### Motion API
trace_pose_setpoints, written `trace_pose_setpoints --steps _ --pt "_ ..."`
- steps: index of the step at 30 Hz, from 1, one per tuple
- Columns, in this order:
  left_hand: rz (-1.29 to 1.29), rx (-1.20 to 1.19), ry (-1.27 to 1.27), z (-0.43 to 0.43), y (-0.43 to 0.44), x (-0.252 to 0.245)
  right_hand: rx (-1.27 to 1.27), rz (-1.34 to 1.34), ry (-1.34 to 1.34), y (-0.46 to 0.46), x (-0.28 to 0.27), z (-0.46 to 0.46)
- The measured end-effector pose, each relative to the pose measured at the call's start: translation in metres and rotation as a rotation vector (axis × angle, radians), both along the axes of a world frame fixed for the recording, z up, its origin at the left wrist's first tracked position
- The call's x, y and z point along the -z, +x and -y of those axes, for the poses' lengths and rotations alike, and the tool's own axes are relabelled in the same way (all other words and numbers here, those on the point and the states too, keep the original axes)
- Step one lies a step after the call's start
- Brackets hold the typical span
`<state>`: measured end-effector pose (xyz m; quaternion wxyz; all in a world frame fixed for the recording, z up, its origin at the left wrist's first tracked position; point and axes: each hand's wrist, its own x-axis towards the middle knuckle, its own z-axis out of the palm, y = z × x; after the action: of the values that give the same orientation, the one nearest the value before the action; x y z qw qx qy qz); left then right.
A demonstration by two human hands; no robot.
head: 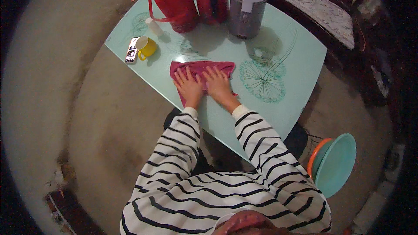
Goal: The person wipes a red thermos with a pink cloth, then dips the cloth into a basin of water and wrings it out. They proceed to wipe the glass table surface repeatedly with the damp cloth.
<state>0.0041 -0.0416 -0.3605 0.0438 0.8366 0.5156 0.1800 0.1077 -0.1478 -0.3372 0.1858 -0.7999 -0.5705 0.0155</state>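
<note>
A dark pink cloth [200, 65] lies spread on the pale green glass table [287, 117], near its front edge. My left hand [190, 87] rests palm down on the left half of it, fingers apart. Flat on the right half is my right hand [217, 84], also with spread fingers. Neither hand is closed around the fabric. The cloth's left corner reaches down towards the table edge beside my left wrist, and a small bit shows beside my right wrist.
Left on the table are a yellow mug [149, 47], a lit phone [131, 50] by the edge and a white cylindrical container [153, 27]. A red thermos flask [173, 3], a red-black jug [211, 1] and a grey kettle-like vessel [248, 11] stand behind. Basins [338, 166] are at right.
</note>
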Motion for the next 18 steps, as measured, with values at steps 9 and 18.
trace_pose_setpoints --steps 9,18 --pt "0.005 0.282 -0.024 0.092 -0.037 -0.001 -0.062 -0.11 0.008 -0.023 -0.003 0.114" --pt "0.02 0.453 0.004 -0.031 0.09 -0.005 0.211 0.015 0.071 0.067 0.01 0.016"
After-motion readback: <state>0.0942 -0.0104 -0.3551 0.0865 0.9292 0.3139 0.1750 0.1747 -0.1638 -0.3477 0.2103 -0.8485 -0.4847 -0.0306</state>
